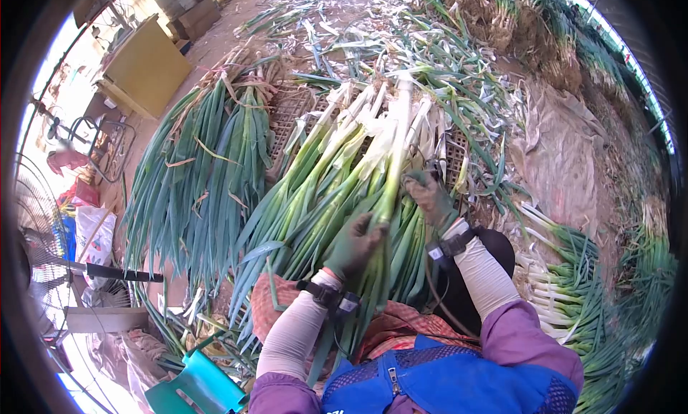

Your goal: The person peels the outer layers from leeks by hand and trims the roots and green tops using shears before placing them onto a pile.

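My left hand (355, 248), in a dark glove, is closed around the green part of a long green onion (400, 145). Its white end points away from me. To the right of that stalk, my right hand (430, 195) is gloved too, with its fingers curled together; what they hold, if anything, is too small to name. Under both hands lies a pile of green onions (315, 174) with white ends and loose pale skins, on a brown slatted crate (290, 120). A second bunch, with darker leaves (208, 163), lies to the left.
Stripped leaves (344, 45) litter the ground ahead. On the right are a row of green onions (566, 292) and a dusty sheet (559, 152). A fan (36, 227), a yellow box (147, 70) and a teal plastic stool-like object (197, 389) stand on the left.
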{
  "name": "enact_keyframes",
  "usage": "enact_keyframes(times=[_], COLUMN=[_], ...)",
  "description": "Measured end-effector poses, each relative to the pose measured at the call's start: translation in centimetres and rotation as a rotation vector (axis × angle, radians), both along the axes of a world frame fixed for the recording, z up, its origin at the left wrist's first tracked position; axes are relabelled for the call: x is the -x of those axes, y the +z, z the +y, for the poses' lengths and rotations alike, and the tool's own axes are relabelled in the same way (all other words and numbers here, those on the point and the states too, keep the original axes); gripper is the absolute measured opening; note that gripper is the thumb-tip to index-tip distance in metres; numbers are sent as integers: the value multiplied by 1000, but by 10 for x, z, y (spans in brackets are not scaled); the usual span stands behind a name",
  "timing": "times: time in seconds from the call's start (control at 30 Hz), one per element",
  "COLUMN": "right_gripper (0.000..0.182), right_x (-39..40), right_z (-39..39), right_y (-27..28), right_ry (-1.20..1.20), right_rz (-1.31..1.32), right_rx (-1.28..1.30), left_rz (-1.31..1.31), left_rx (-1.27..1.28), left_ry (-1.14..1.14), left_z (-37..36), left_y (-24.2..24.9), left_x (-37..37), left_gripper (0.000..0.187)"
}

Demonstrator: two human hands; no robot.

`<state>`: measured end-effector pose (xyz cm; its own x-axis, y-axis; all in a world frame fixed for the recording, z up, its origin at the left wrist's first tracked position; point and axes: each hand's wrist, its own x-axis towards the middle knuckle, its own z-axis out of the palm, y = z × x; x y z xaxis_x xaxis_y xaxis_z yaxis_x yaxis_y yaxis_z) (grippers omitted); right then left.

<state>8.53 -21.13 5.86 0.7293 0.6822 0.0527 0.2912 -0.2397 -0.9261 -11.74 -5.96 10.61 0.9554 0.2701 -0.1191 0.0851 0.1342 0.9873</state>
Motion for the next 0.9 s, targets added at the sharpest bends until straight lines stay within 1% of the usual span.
enact_keyframes(times=[0.03,0.07,0.1,0.13,0.17,0.2,0.27,0.33,0.37,0.4,0.43,0.5,0.53,0.57,0.67,0.7,0.73,0.77,0.8,0.83,0.87,0.9], right_gripper=[45,38,38,37,35,32,31,29,28,28,28,29,29,29,27,27,27,27,26,26,26,27], right_x=[10,31,28,24,24,24,22,22,20,17,14,12,12,12,10,13,15,15,13,15,19,18], right_z=[-4,1,1,1,-1,-5,-14,-18,-18,-18,-16,-10,-9,-9,-7,-6,-6,-9,-12,-14,-15,-16], right_y=[6,44,44,43,47,60,72,79,77,76,75,75,76,77,79,86,90,83,75,74,73,68], right_ry=[106,60,8,-44,-149,-145,-207,-288,-309,-331,-364,-440,-434,-430,-412,-457,-511,-492,-475,-429,-386,-411], right_rz=[617,1250,1184,1119,1082,1119,1125,1113,1109,1103,1115,1134,1125,1115,1109,1106,1088,1120,1137,989,852,995], right_rx=[-337,-621,-640,-655,-645,-710,-718,-761,-764,-768,-776,-795,-790,-784,-802,-755,-717,-742,-773,-720,-649,-710], left_rz=[-15,-32,41,29,21,16,69,259,335,409,462,514,536,661,750,700,655,576,604,482,412,258], left_rx=[54,105,55,21,-15,-53,-302,-486,-646,-806,-853,-1016,-1094,-1088,-1209,-1157,-1162,-1220,-1270,-1401,-1440,-1491], left_ry=[-62,-122,-200,-158,-120,-89,-18,123,155,186,155,135,124,110,32,29,41,53,105,212,284,393], left_z=[-9,-12,-8,1,15,32,82,133,151,165,174,177,177,176,185,186,189,197,207,210,215,233], left_y=[4,7,6,4,2,3,27,24,21,13,-1,-25,-36,-49,-74,-65,-62,-64,-66,-60,-51,-67], left_x=[1,1,-3,-6,-7,-8,-24,-42,-51,-59,-68,-87,-96,-107,-123,-123,-123,-121,-126,-124,-125,-127], left_gripper=[43,43,38,37,36,35,23,22,24,26,35,38,40,43,39,36,33,31,31,30,31,32])
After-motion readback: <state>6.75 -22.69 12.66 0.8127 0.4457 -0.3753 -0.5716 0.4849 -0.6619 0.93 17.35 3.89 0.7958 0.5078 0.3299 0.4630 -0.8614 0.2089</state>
